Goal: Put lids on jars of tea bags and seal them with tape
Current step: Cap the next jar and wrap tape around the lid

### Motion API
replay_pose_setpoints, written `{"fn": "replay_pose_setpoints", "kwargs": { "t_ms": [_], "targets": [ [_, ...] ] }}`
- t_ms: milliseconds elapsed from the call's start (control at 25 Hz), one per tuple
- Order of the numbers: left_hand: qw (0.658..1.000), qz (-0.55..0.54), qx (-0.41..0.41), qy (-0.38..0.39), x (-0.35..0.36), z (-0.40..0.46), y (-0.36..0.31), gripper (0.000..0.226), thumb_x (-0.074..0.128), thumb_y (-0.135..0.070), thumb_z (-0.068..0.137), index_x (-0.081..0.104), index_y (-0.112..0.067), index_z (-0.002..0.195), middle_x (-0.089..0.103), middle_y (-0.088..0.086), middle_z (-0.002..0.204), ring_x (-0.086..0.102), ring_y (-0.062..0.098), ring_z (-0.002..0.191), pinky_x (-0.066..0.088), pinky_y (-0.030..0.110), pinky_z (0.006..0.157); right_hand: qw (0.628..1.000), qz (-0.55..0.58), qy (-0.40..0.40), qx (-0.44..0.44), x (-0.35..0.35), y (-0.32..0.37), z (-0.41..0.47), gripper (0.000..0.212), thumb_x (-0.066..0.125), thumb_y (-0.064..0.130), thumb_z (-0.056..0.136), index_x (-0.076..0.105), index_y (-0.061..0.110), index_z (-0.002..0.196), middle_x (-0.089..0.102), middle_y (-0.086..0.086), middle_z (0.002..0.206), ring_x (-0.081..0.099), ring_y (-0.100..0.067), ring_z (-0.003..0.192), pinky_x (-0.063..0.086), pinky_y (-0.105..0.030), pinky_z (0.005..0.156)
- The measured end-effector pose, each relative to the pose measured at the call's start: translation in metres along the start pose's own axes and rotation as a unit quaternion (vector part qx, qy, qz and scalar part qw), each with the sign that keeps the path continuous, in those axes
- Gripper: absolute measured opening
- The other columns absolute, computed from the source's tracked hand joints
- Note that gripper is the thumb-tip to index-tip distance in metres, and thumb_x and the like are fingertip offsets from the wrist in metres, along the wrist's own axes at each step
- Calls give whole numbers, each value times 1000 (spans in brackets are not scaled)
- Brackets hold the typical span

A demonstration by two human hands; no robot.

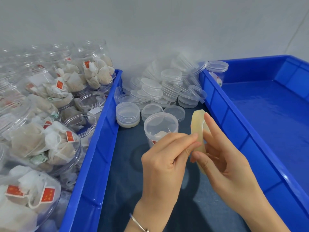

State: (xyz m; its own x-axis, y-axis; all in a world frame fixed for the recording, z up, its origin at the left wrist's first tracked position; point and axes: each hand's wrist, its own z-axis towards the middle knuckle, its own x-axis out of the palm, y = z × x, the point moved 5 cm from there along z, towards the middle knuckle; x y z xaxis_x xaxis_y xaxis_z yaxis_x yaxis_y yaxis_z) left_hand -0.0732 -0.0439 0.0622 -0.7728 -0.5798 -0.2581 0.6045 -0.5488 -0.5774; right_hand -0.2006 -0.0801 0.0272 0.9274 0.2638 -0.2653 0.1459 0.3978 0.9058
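A clear jar of tea bags (159, 127) with its lid on stands upright on the dark table between two blue trays. Just in front of it my right hand (222, 158) holds a roll of clear tape (197, 126) on edge, fingers curled round the ring. My left hand (167, 153) pinches at the roll's outer face with thumb and fingertips, where the tape end lies. A heap of clear lids (160, 91) lies behind the jar.
The left blue tray (100, 139) is packed with open jars of tea bags (50, 143), some lying on their sides. The right blue tray (267, 118) holds one lidded jar (217, 71) in its far corner. A grey wall stands behind.
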Motion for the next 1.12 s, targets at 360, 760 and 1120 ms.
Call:
{"fn": "replay_pose_setpoints", "kwargs": {
  "t_ms": [360, 760, 1120],
  "targets": [
    [983, -115, -129, 56, 5, 0, 10, 5, 72, -6, 80, 73, -11, 78, 65, -11, 76, 64, 10, 72, 49, 16, 65, 1000, -16, 12, -7, 1, 1, -4, 69, 55, 43, 80, 24, 57, 141, 63, 17, 118, 63, -18, 102, 48, -50, 94],
    [987, -57, -125, 81, 3, 2, 16, 3, 70, -12, 82, 68, -11, 80, 63, -10, 80, 63, 7, 77, 46, 10, 68, 999, -34, 20, 0, 4, 2, -2, 71, 56, 51, 78, 18, 68, 135, 59, 20, 120, 65, -21, 95, 51, -37, 90],
    [947, -128, -210, 207, -2, -6, 9, 14, 49, -24, 91, 52, -20, 78, 58, -8, 71, 56, 6, 70, 46, 16, 72, 967, -249, -11, -56, -13, 14, 2, 66, 27, 79, 83, 19, 53, 143, 53, 17, 68, 48, 1, 57, 41, -16, 54]
  ]
}}
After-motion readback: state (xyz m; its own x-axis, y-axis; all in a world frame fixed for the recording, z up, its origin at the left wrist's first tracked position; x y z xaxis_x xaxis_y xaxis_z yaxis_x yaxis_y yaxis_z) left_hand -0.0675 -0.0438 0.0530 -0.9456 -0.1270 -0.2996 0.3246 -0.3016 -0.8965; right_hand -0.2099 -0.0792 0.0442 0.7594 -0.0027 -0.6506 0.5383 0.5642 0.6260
